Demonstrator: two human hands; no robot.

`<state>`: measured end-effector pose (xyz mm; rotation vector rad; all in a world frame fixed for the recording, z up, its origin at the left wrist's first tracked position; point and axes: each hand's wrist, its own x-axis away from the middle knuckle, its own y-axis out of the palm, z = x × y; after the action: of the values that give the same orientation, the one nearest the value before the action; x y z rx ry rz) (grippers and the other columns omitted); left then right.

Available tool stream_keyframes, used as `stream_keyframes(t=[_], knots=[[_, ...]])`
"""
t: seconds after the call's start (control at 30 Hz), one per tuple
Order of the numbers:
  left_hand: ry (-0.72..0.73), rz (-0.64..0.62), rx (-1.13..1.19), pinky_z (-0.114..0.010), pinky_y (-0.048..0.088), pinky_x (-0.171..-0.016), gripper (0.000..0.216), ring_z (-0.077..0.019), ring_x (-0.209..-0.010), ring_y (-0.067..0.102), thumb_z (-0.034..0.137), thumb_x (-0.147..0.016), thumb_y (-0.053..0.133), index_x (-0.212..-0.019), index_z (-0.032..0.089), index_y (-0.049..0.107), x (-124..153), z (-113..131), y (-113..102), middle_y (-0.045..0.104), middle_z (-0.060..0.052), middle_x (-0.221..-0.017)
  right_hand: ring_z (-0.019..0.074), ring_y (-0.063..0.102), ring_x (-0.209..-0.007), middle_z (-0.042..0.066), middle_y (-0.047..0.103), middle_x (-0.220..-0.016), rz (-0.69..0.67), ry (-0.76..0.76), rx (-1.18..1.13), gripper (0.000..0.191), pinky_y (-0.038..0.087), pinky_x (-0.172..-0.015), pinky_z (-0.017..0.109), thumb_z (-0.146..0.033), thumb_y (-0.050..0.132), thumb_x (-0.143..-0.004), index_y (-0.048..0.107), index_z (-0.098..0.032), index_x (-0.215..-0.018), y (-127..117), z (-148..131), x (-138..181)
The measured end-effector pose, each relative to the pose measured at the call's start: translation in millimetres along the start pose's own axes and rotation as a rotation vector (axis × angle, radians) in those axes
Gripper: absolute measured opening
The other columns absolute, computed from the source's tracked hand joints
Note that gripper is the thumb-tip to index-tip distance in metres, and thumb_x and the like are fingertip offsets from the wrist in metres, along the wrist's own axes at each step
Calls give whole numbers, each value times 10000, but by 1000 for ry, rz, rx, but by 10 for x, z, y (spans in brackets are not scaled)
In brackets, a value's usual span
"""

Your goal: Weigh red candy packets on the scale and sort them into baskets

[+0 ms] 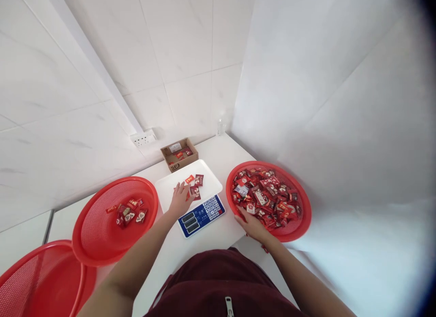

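My left hand [179, 200] is over the white weighing pan of a digital scale [200, 215], its fingers spread by small wrapped packets. A red-orange packet [190, 179] and dark red packets [199, 180] lie on the pan; another dark red packet [195, 192] is at my fingertips. Part of a packet is hidden under those fingers. My right hand [251, 223] is at the near left rim of a red mesh basket [303, 221], thumb outside and fingers over the edge. Many red and brown packets [261, 197] fill this basket.
At left, a second red basket [98, 219] holds several packets [131, 212], and another red basket [57, 280] overlaps it below. Behind the scale stands a cardboard box [185, 162] with packets inside. A clear bottle [220, 126] and a wall socket [143, 137] are at the back.
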<state>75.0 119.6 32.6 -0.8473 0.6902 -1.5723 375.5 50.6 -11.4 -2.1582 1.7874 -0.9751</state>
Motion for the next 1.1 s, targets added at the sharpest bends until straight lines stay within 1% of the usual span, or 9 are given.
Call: stream_keyframes(t=[0.07,0.17,0.33,0.4,0.47,0.63,0.87,1.0,1.1], knots=[[-25,80,163,-448,142,-1131,452,-250,-1398,147,402,-810,516,-1237,255,506,296,-4,34,377,-58,-1440,218,465,-1230,75,532,-1319,48,11,-64,479,311,-1042,373,-419,489,-823,525,-219,-1257,-73,47,-123],[-89,177,393,-408,203,-1125,329,-232,-1348,286,380,-777,570,-1086,271,596,719,11,88,505,-51,-1325,232,513,-1176,109,587,-1240,114,76,34,412,335,-1018,379,-337,489,-827,568,-182,-1201,-123,95,-355],[-178,209,492,-395,292,-1075,249,-234,-1232,450,363,-776,569,-999,264,616,1114,69,127,606,-55,-1173,231,535,-1146,126,573,-1250,119,83,106,504,368,-976,352,-275,532,-792,485,-176,-1284,13,86,-700],[-189,208,519,-387,298,-1070,242,-231,-1209,471,360,-768,584,-991,271,620,1165,95,119,615,-44,-1159,234,525,-1153,137,538,-1285,130,82,130,571,364,-976,360,-271,539,-785,419,-182,-1336,80,83,-786],[-206,199,542,-380,314,-1056,241,-228,-1172,499,359,-761,598,-985,277,624,1192,113,102,626,-35,-1138,244,530,-1138,154,537,-1271,133,88,156,567,366,-965,373,-263,536,-783,418,-177,-1331,120,96,-841],[-245,166,558,-377,380,-991,241,-229,-1065,559,364,-766,591,-982,269,639,1255,101,74,646,-41,-1084,239,557,-1063,127,596,-1152,123,70,181,361,372,-939,364,-236,545,-766,573,-191,-1123,132,164,-853],[-270,94,547,-387,404,-956,209,-235,-1017,577,335,-765,592,-952,268,657,1290,61,90,659,-48,-1044,239,599,-939,110,664,-970,155,36,91,242,412,-874,366,-157,535,-715,617,-165,-942,100,167,-690],[-280,95,584,-383,401,-957,205,-227,-1005,578,322,-752,606,-943,264,655,1291,39,82,663,-43,-1039,223,589,-968,102,643,-1033,271,54,6,294,430,-877,364,-203,476,-749,583,-169,-1021,10,97,-604],[-326,86,647,-375,416,-937,190,-221,-967,591,330,-741,623,-916,259,648,1293,36,65,672,-36,-980,211,591,-940,80,622,-1046,359,56,-276,363,474,-824,362,-316,499,-764,523,-196,-1106,-75,-79,-485]])
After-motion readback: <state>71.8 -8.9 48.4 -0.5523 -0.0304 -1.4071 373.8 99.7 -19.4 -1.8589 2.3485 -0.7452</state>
